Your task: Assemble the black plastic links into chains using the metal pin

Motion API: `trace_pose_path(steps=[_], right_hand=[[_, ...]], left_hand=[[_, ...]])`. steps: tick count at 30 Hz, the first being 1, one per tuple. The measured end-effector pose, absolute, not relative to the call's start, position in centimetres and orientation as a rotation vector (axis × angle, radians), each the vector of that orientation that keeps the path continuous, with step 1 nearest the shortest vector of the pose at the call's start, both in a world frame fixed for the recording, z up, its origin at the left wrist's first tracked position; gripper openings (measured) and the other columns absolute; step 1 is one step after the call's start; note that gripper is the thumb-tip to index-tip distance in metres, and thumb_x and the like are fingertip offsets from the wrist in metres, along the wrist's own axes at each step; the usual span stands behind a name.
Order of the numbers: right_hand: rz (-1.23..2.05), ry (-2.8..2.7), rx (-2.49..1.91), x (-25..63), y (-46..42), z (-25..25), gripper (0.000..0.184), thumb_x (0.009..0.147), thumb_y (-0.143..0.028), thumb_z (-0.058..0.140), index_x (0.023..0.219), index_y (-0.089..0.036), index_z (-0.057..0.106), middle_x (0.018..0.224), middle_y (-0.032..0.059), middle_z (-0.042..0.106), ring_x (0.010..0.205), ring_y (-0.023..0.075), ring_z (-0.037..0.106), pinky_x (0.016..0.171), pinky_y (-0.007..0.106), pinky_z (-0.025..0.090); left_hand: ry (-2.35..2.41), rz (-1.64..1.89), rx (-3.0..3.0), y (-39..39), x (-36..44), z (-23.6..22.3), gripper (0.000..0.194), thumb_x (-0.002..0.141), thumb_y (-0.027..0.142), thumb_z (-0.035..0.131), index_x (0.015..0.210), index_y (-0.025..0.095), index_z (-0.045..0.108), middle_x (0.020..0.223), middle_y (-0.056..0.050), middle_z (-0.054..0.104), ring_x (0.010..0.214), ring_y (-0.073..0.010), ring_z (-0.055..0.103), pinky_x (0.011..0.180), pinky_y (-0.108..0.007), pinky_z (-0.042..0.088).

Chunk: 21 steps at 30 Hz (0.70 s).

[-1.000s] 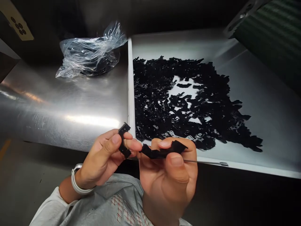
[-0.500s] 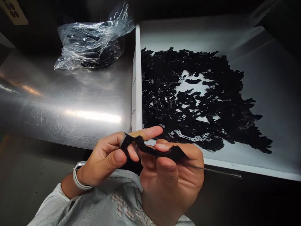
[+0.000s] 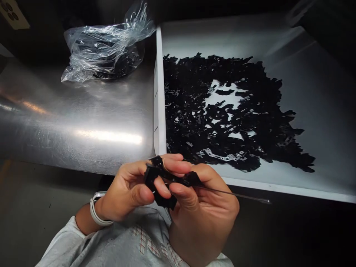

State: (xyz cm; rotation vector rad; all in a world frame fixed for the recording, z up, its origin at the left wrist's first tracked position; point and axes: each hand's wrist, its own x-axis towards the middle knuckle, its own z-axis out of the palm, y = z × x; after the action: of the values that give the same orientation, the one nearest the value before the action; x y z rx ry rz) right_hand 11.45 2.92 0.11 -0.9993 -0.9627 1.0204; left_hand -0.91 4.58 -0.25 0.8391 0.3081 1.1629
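Observation:
Between thumb and fingers, my left hand [image 3: 125, 193] holds an angular black part [image 3: 150, 176] with bent arms. My right hand [image 3: 205, 207] pinches a second, longer black part [image 3: 193, 178], its near end at the thumb and fingertips. Both black parts overlap in front of my chest, so I cannot tell whether they touch. From the right hand a thin rod [image 3: 236, 194] sticks out to the right, ending in a pale tip; its other end is hidden by the fingers.
A large white tray [image 3: 160, 92] at the right holds a heap of black parts [image 3: 189, 78], with a few silvery pieces [image 3: 218, 155] among them. Left of it, a clear plastic bag [image 3: 102, 52] with dark contents lies on the metal table [image 3: 69, 107].
The right hand has moved left, bringing its black part against or over the one in my left hand. Its fingers have closed in. The view has shifted slightly.

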Motion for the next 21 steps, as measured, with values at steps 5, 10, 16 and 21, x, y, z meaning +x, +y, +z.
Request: trace_pose_path(steps=[5,10,16,21], right_hand=[[1.020,-1.079,-0.975,12.3,3.5,0.8,0.019,0.091,-0.050,0.078,0.091,-0.031,0.080,0.061,-0.0055,0.051,0.057,0.0118,0.048,0.069,0.029,0.053],[1.039,-1.184,-0.997,12.8,3.4,1.1,0.012,0.094,-0.043,0.076,0.094,-0.032,0.080,0.059,-0.0062,0.045,0.051,0.0105,0.038,0.051,0.025,0.041],[1.101,-0.928,-0.914,12.5,3.8,1.5,0.019,0.093,-0.046,0.075,0.105,-0.033,0.080,0.062,-0.0062,0.038,0.055,0.0130,0.041,0.055,0.027,0.043],[0.915,-0.855,-1.011,13.2,5.3,3.5,0.026,0.095,-0.017,0.061,0.084,-0.027,0.083,0.062,-0.0027,0.043,0.058,0.0137,0.043,0.057,0.030,0.038]], left_hand=[[0.281,1.211,0.809,4.7,-0.8,-0.1,0.019,0.100,0.046,0.062,0.105,0.037,0.078,0.108,0.000,0.077,0.132,-0.0251,0.063,0.123,-0.047,0.038],[0.266,1.208,0.812,4.9,-0.9,-0.1,0.020,0.101,0.046,0.062,0.106,0.037,0.079,0.101,-0.001,0.075,0.128,-0.0253,0.065,0.119,-0.046,0.042],[0.285,1.181,0.744,4.5,-1.0,-0.1,0.021,0.101,0.047,0.061,0.105,0.039,0.079,0.105,0.002,0.077,0.124,-0.0194,0.067,0.116,-0.038,0.046],[0.290,1.139,0.620,4.3,-1.5,0.5,0.019,0.101,0.044,0.063,0.102,0.034,0.080,0.111,0.003,0.078,0.116,-0.0156,0.073,0.108,-0.031,0.053]])
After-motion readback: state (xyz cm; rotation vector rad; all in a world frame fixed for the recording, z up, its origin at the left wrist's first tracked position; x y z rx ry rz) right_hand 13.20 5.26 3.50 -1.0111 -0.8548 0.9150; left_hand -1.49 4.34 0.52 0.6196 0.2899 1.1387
